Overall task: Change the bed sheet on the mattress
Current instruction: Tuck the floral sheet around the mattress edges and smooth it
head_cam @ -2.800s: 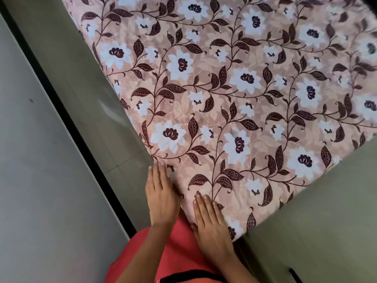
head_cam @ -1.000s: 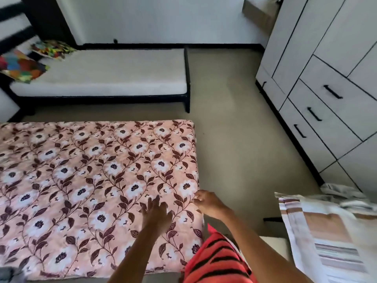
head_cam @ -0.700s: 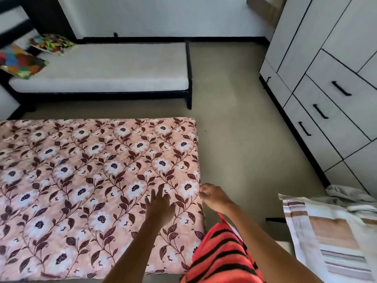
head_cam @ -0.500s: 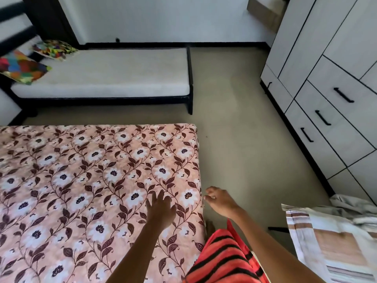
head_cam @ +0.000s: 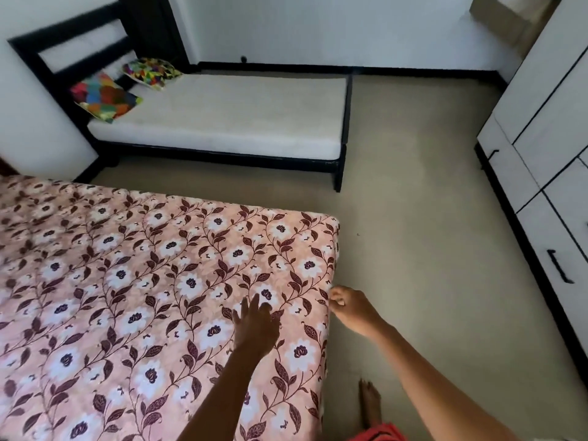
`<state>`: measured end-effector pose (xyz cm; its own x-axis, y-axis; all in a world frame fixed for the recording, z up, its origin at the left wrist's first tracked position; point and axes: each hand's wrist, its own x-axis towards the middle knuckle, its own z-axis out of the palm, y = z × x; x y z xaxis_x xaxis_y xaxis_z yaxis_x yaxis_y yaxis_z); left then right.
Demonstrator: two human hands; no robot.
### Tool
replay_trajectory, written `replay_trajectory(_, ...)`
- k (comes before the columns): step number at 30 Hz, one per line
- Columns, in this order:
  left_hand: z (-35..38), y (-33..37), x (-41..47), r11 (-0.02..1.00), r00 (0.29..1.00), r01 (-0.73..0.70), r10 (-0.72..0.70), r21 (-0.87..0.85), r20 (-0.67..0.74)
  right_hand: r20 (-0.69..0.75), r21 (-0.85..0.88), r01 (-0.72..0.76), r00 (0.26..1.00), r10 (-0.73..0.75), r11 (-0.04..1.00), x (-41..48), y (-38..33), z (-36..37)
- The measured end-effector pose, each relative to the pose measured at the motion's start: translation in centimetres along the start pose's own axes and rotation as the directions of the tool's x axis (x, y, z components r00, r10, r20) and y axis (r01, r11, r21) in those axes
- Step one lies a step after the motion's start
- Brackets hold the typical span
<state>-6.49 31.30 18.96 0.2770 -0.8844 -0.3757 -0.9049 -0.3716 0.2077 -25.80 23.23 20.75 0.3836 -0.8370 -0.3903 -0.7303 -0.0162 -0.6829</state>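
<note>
Pressing left hand [head_cam: 254, 326] flat on the floral bed sheet [head_cam: 133, 297], fingers straight, gripping nothing. Curling right hand [head_cam: 350, 308] against the side edge of the mattress [head_cam: 327, 361], fingertips [head_cam: 334, 296] touching the fabric there. Looks like a pinch on the sheet edge, though the grip is partly hidden.

Lying taut over the whole mattress top and down the visible side, low on the floor [head_cam: 429, 249]; no loose folds seen.

Handling, judged: soft, light, limp cloth, nothing fragile. Probably tucked under, given how tightly drawn. Best taken at the side edge or at the far corner [head_cam: 332, 222], pinched and peeled up and back. Avoid the flat middle: no slack to catch. Likely to drag on the mattress rather than slide. Mattress probably heavy and floppy, so lift only a corner to free a tuck.

Further out: bare foot [head_cam: 370, 405] just beside the mattress. Second bed [head_cam: 222, 122] with bare white top and two bright pillows [head_cam: 105, 97] well apart by the far wall. Wardrobe drawers [head_cam: 556, 233] along the right.
</note>
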Motion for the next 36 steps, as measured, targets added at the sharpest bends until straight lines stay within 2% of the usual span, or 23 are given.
replay_trajectory(4, -1.0, 5.2, 4.1, 0.995, 0.995, 0.088, -0.086, -0.049, 0.046, 0.02, 0.014, 0.022, 1.0, -0.022, 1.0, 4.0, 1.8, -6.1)
replay_trajectory(12, -2.9, 14.4, 12.6, 0.984, 0.987, 0.163, -0.163, -0.075, 0.0, 0.012, 0.008, 0.113, 0.993, -0.113, 0.994, 11.5, 4.3, -17.2)
replay_trajectory(17, -5.0, 17.0, 15.7, 0.977, 0.977, 0.184, -0.194, -0.103, -0.089, 0.013, -0.006, 0.193, 0.981, -0.192, 0.981, 15.3, 4.2, -20.6)
replay_trajectory(19, -6.1, 17.0, 16.2, 0.967, 0.961, 0.201, -0.226, -0.159, -0.159, 0.059, -0.021, 0.225, 0.973, -0.223, 0.974, 17.2, 3.3, -20.9)
replay_trajectory(24, -8.3, 13.8, 16.1, 0.911, 0.889, 0.342, -0.393, -0.23, -0.236, 0.204, -0.063, 0.337, 0.926, -0.319, 0.939, 22.1, -1.0, -19.6)
replay_trajectory(31, -11.0, 8.8, 16.5, 0.796, 0.764, 0.526, -0.598, -0.3, -0.244, 0.387, -0.122, 0.546, 0.795, -0.467, 0.829, 27.7, -9.3, -17.8)
replay_trajectory(36, -13.6, 9.2, 17.4, 0.71, 0.659, 0.585, -0.698, -0.391, -0.281, 0.461, -0.123, 0.671, 0.691, -0.557, 0.731, 29.9, -13.6, -17.7)
